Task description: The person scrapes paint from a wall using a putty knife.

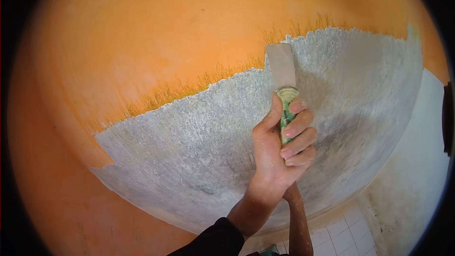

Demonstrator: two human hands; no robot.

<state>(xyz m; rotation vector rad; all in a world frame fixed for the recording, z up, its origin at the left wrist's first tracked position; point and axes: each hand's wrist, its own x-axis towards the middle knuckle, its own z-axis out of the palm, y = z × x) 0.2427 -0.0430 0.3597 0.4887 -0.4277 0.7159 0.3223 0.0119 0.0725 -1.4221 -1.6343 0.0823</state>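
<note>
- Closest to the camera, bottom middle: a dark sleeve [213, 239] and a bare forearm coming up from it. There's a second forearm [299, 223] dusted with powder just to the right, rising behind the first wrist.
- Which arm is which is a bit of a guess. The visible hand [279, 149] reads to me as the left hand: thumb on the left side of the handle, four fingers [298, 135] curled round from the right. It's clenched tight on the tool.
- The other forearm disappears behind that hand, so the right hand is hidden. Can't tell if it's gripping the lower handle or not.
- The tool is a scraper [283, 83] with a green handle [286, 109] and a flat pale blade [281, 66]. Long axis runs almost straight up from the fist, tilted slightly left, so the blade lies directly above the knuckles.
- Blade tip sits right at the ragged line where the orange paint [156, 33] meets the scraped grey patch [199, 147] of wall. Orange lies above and left of the blade, bare grey below and to both sides.
- Furthest off: a white wall [422, 161] on the right, and white floor tiles [343, 234] down at the bottom right.
</note>
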